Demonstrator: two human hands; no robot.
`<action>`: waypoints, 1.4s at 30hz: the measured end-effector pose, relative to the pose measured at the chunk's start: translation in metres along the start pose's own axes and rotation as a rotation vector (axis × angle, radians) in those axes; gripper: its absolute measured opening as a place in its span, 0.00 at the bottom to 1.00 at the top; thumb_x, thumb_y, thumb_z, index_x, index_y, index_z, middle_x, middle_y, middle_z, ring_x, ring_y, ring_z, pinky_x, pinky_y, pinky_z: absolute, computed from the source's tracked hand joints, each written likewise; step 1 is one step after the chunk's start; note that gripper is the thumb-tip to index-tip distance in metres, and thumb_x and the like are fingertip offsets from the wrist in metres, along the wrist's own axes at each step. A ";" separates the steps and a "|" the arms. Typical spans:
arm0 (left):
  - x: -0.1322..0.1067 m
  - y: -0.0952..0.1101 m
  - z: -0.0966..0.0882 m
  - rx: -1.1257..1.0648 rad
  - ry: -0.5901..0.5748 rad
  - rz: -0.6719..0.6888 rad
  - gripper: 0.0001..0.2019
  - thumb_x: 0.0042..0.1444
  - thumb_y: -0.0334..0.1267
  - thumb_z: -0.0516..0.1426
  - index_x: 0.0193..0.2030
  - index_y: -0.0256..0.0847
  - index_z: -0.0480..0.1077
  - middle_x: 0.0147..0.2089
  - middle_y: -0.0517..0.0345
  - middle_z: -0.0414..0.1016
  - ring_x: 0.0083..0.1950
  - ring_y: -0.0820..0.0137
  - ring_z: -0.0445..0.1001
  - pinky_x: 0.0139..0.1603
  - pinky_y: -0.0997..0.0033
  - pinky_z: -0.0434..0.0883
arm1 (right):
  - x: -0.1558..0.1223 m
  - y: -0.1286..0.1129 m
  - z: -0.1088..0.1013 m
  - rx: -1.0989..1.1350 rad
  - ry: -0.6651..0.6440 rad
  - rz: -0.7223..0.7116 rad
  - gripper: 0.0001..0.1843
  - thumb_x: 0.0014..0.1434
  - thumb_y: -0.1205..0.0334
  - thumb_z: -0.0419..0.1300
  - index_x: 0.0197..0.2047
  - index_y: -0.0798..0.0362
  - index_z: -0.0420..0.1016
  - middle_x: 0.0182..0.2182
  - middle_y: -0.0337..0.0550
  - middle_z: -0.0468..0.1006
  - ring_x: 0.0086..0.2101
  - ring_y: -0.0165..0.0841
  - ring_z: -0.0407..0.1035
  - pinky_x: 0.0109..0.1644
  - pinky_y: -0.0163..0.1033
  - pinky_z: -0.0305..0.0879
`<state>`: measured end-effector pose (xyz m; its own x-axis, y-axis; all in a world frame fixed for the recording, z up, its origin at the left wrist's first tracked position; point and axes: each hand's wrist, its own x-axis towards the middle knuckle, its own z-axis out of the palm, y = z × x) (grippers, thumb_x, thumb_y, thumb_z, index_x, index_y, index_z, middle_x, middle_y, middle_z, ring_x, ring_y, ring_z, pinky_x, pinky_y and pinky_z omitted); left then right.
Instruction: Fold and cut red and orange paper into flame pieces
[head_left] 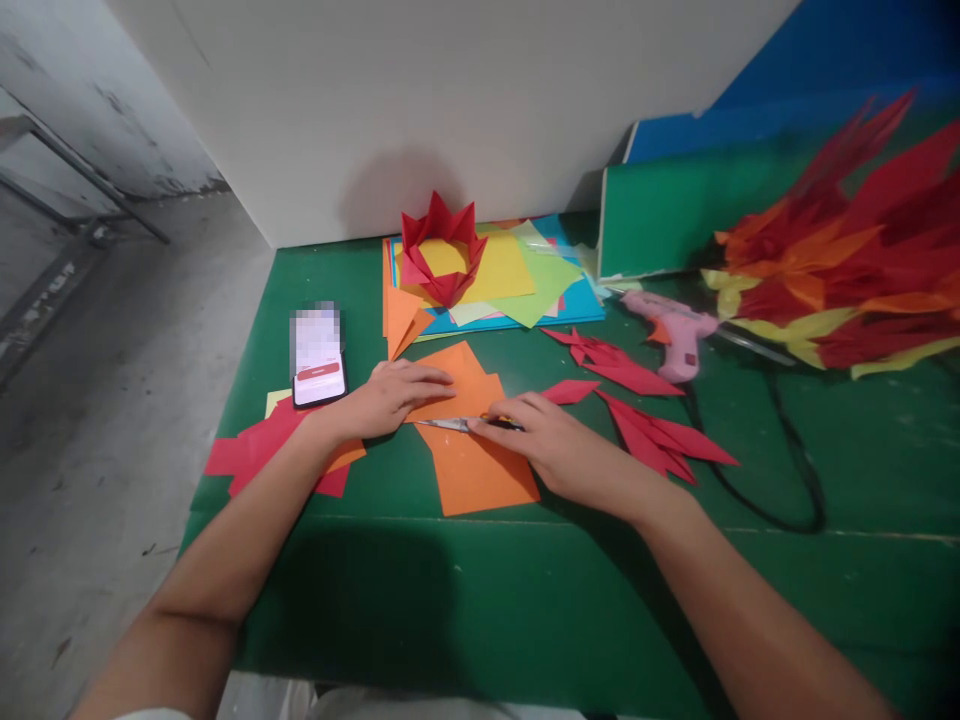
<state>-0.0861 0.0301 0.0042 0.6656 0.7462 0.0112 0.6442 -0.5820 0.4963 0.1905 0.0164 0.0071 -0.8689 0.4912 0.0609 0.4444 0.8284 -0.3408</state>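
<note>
My right hand is closed around the handles of a pair of scissors, whose blades point left across the orange paper. Its fingers partly cover the handles. My left hand rests with outstretched fingers on the left part of the orange paper, close to the blade tips. Just beyond this hand stands a folded orange paper piece. Folded red paper pieces lie to the right of my right hand. Red paper sheets are under and beside my left forearm.
A phone lies at the left. A red folded paper ring sits on stacked coloured paper at the back. Rightward are a pink glue gun with a black cord and a red, orange and yellow paper bundle.
</note>
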 end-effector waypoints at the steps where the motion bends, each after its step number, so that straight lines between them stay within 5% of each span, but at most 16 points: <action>1: 0.000 0.000 0.000 -0.011 0.000 0.002 0.18 0.67 0.34 0.42 0.57 0.51 0.66 0.63 0.60 0.65 0.60 0.67 0.64 0.60 0.57 0.56 | 0.001 0.000 0.000 -0.006 -0.004 -0.005 0.42 0.47 0.86 0.44 0.63 0.51 0.61 0.50 0.51 0.70 0.45 0.39 0.61 0.45 0.46 0.65; 12: 0.001 0.003 -0.006 -0.103 -0.008 -0.022 0.12 0.65 0.33 0.44 0.40 0.44 0.68 0.60 0.60 0.69 0.58 0.67 0.67 0.60 0.56 0.56 | 0.010 -0.006 0.000 -0.025 -0.003 -0.029 0.39 0.50 0.84 0.45 0.63 0.51 0.61 0.49 0.52 0.70 0.42 0.39 0.60 0.43 0.44 0.65; 23: 0.005 -0.001 -0.010 -0.137 -0.025 0.019 0.13 0.63 0.31 0.46 0.40 0.45 0.72 0.59 0.60 0.70 0.57 0.69 0.69 0.59 0.60 0.61 | 0.010 -0.005 0.003 -0.022 -0.024 -0.034 0.38 0.51 0.84 0.45 0.64 0.52 0.60 0.49 0.51 0.68 0.44 0.40 0.58 0.44 0.45 0.64; 42: 0.005 0.008 -0.037 -0.139 -0.256 -0.030 0.17 0.60 0.28 0.47 0.48 0.47 0.71 0.65 0.63 0.64 0.59 0.65 0.64 0.57 0.60 0.62 | 0.014 -0.011 -0.001 0.012 -0.035 -0.016 0.40 0.51 0.84 0.47 0.65 0.50 0.58 0.48 0.52 0.69 0.44 0.40 0.61 0.43 0.45 0.66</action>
<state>-0.0914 0.0417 0.0403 0.7320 0.6460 -0.2162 0.6190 -0.4982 0.6072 0.1738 0.0144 0.0125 -0.8832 0.4678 0.0338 0.4278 0.8330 -0.3509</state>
